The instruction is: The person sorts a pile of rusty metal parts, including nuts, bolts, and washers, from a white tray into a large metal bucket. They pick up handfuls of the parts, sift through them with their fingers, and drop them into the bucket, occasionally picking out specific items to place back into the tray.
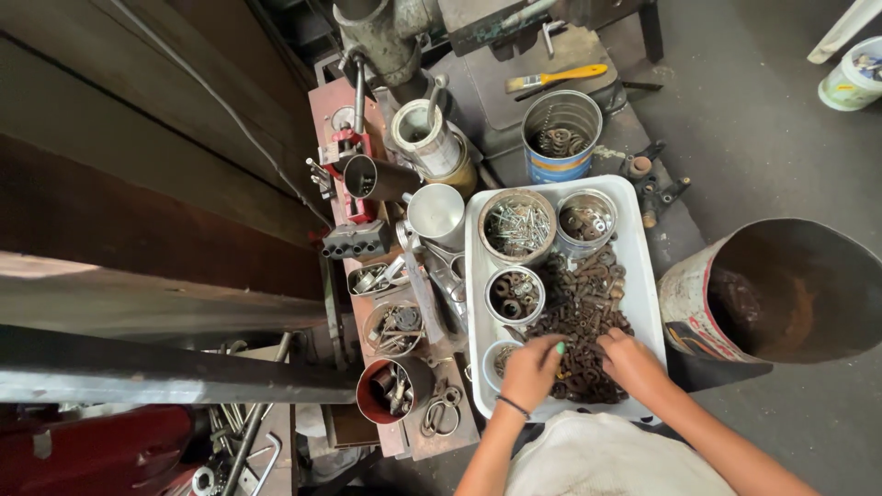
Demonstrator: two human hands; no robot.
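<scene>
Rusty bolts (pixel 579 317) under both hands, left (pixel 531 370) and right (pixel 629 360), fingers curled, grip unclear.

A round metal tin with a blue and yellow label band (pixel 560 168) stands at upper centre of the frame. A white plastic tub with a green and yellow label (pixel 853 84) sits at upper right. A large rusty drum with a worn white, red and blue label (pixel 691 308) lies at right.
</scene>
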